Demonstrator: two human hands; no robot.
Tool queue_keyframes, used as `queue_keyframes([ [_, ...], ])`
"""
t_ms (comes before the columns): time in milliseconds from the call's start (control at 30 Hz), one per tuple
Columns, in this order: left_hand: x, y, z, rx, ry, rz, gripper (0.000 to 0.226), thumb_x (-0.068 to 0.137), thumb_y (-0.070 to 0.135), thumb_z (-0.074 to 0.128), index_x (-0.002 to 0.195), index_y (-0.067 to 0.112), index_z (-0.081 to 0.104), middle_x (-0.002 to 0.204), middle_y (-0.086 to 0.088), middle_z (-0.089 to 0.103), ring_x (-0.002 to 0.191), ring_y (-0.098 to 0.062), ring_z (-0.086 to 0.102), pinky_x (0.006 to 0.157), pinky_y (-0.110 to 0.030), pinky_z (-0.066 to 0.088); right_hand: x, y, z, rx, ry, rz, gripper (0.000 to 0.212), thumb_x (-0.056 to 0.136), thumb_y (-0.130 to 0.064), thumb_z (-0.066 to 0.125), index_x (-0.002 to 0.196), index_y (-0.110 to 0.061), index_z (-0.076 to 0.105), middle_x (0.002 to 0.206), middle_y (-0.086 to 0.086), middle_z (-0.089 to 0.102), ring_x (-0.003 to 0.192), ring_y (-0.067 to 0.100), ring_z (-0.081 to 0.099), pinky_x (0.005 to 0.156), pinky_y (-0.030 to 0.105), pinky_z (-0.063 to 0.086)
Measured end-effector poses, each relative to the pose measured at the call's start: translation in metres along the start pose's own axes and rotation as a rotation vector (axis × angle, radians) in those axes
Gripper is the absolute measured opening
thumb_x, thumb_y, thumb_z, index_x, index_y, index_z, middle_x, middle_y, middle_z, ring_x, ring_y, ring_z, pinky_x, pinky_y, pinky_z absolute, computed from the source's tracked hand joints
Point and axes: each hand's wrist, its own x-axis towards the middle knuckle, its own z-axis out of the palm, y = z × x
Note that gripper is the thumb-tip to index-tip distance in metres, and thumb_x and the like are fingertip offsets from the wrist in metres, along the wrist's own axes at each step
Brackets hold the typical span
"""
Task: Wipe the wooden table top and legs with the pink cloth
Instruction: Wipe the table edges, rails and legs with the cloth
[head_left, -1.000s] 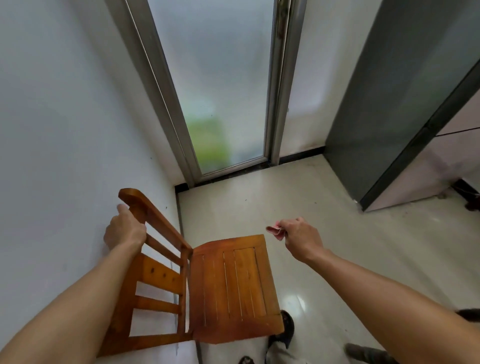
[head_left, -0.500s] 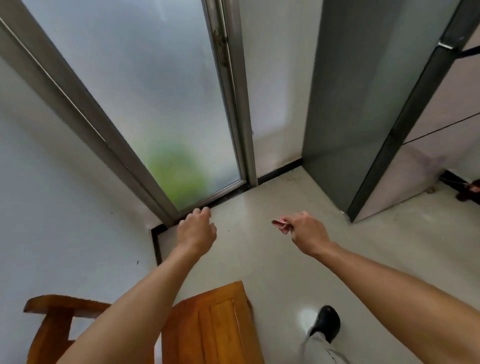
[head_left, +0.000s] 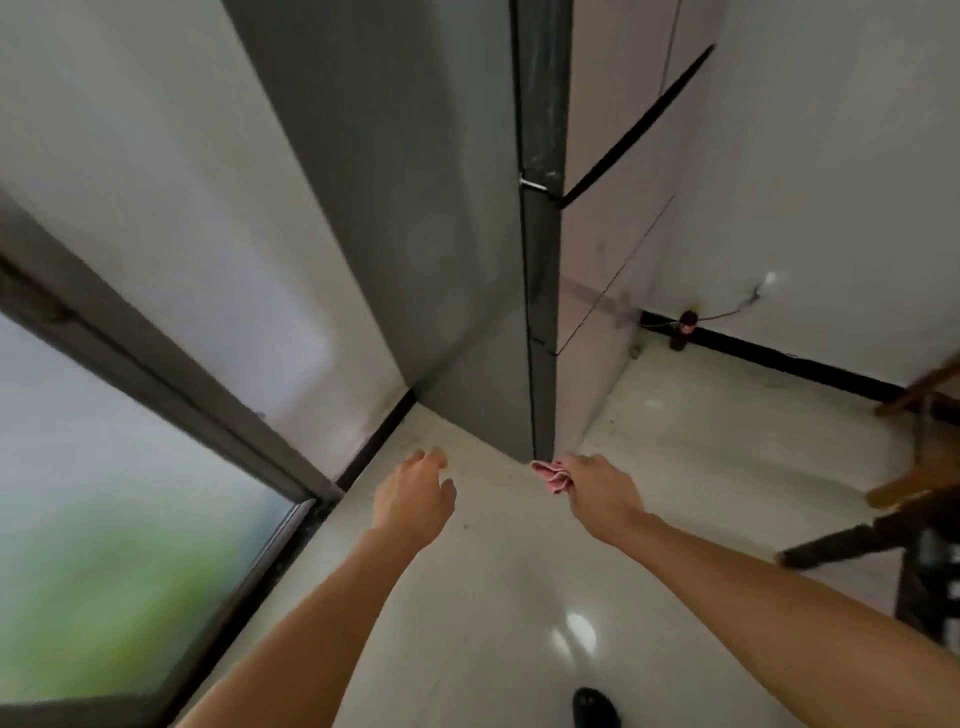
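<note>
Head view. Right hand pinches a bunched pink cloth at its fingertips, out over the pale floor. Left hand is near, to its left, fingers loosely spread, holding nothing. Grey cabinet corner stands just beyond both hands. Frosted glass door is far left of the left hand. Wooden furniture, cut off by the frame edge, is well to the right of the right hand; whether it is the table, cannot tell.

Pink cloth: small, crumpled into a bunch, pinched in the right hand, held in mid-air.
Wooden legs: brown, at the right edge, blurred; cannot tell whether they are the table's.
</note>
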Motion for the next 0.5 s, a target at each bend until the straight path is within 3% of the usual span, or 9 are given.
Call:
queue_keyframes([
  [167, 0.086, 0.068, 0.017, -0.069, -0.114, 0.245, 0.024, 0.094, 0.025, 0.049, 0.116, 0.016, 0.054, 0.116, -0.005, 0.059, 0.101, -0.023, 0.058, 0.075, -0.030, 0.042, -0.001, 0.062, -0.025, 0.023, 0.087, 0.259, 0.035, 0.091, -0.010, 0.048, 0.123, -0.023, 0.055, 0.112, 0.001, 0.065, 0.108, 0.024, 0.058, 0.080, 0.034, 0.047],
  [300, 0.149, 0.121, 0.038, -0.019, -0.217, 0.523, 0.023, 0.092, 0.025, 0.050, 0.113, 0.017, 0.056, 0.116, -0.004, 0.059, 0.101, -0.025, 0.058, 0.079, -0.033, 0.047, -0.013, 0.099, -0.021, 0.136, 0.250, 0.528, 0.035, 0.088, -0.004, 0.048, 0.116, -0.021, 0.061, 0.106, -0.001, 0.070, 0.103, 0.025, 0.060, 0.075, 0.034, 0.046],
  [500, 0.180, 0.185, 0.074, 0.096, -0.406, 0.997, 0.028, 0.094, 0.025, 0.048, 0.120, 0.017, 0.053, 0.121, -0.002, 0.056, 0.103, -0.025, 0.058, 0.082, -0.033, 0.044, -0.069, 0.092, 0.034, 0.321, 0.522, 1.011, 0.026, 0.095, -0.012, 0.050, 0.111, -0.028, 0.064, 0.100, -0.005, 0.067, 0.095, 0.017, 0.058, 0.071, 0.027, 0.038],
])
